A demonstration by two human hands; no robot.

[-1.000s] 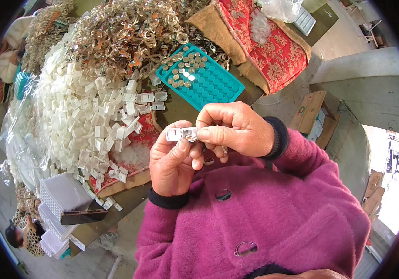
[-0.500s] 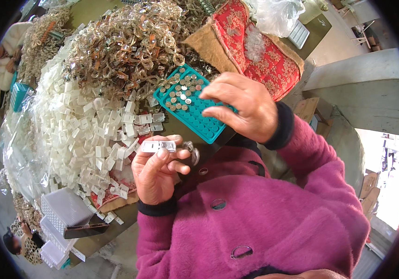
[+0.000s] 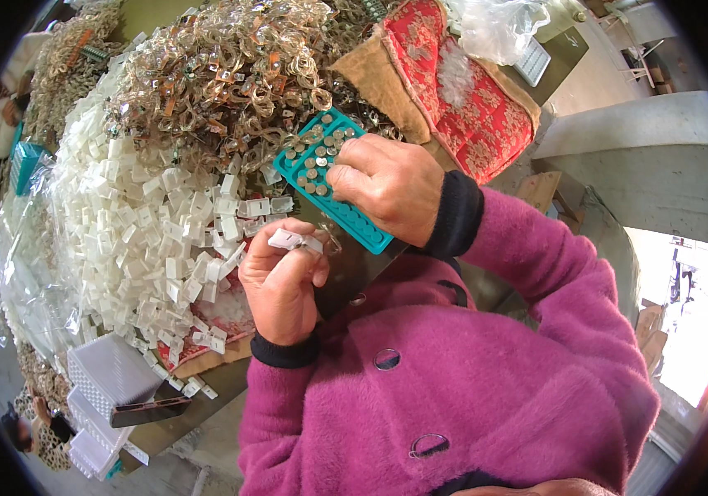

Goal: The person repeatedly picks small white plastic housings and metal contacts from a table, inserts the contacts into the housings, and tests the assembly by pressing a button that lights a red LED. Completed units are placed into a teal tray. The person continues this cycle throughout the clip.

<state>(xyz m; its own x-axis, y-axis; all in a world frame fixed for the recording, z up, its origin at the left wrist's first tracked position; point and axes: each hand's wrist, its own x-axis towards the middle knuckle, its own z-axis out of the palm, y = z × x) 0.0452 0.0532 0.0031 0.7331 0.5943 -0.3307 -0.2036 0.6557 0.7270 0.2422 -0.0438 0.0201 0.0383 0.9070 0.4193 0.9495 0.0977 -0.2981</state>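
My left hand (image 3: pixel 281 289) pinches a small white plastic casing (image 3: pixel 287 240) between thumb and fingers. A thin clear loop (image 3: pixel 331 237) shows beside its fingertips. My right hand (image 3: pixel 394 188) lies over a teal compartment tray (image 3: pixel 375 243), its fingers bent down and together at the round pockets. Whatever those fingertips grip, if anything, is hidden. Small round silvery discs, like button cells (image 3: pixel 311 174), fill pockets in the tray's far left part. The pockets nearest me hold no discs.
A big heap of white plastic casings (image 3: pixel 135 236) spreads to the left. Behind it rise coiled clear cords with small parts (image 3: pixel 226 78). A red floral cloth pad (image 3: pixel 486 124) and a clear plastic bag (image 3: pixel 498 29) lie far right. White trays (image 3: pixel 114 372) are stacked front left, near a dark phone-like slab (image 3: pixel 150 411).
My right hand has moved left and down onto the tray, its fingers closing from a spread pose. My left hand has drawn its fingers in and tilted the casing.
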